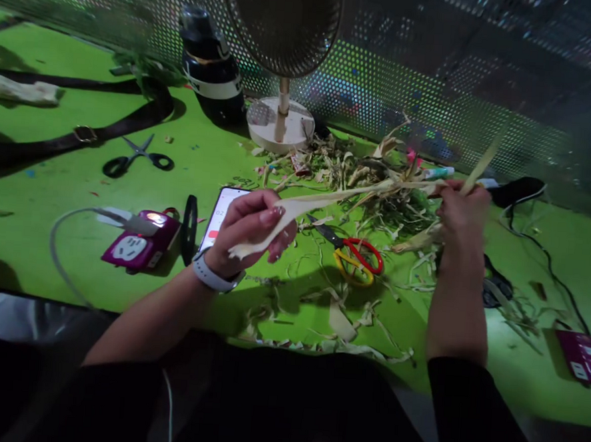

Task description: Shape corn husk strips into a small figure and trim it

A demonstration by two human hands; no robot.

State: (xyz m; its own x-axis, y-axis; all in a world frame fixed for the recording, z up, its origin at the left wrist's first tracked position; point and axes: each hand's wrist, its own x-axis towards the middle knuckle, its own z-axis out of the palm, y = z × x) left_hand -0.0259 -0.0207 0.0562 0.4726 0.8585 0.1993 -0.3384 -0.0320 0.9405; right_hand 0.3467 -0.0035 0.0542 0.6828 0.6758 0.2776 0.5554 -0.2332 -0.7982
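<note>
A pale, dried corn husk strip stretches between my two hands above the green table. My left hand, with a white watch band at the wrist, pinches its wide end, and a torn tip hangs below the thumb. My right hand is closed round the other end, where a loose piece sticks up past the fingers. Under the strip lie scissors with red and yellow handles. Behind it is a heap of husk scraps and green shreds. A phone is partly hidden by my left hand.
A fan and a dark bottle stand by the perforated metal screen. At left are black-handled scissors, a dark strap and a purple power socket with a plugged-in cable. Another purple socket sits at right.
</note>
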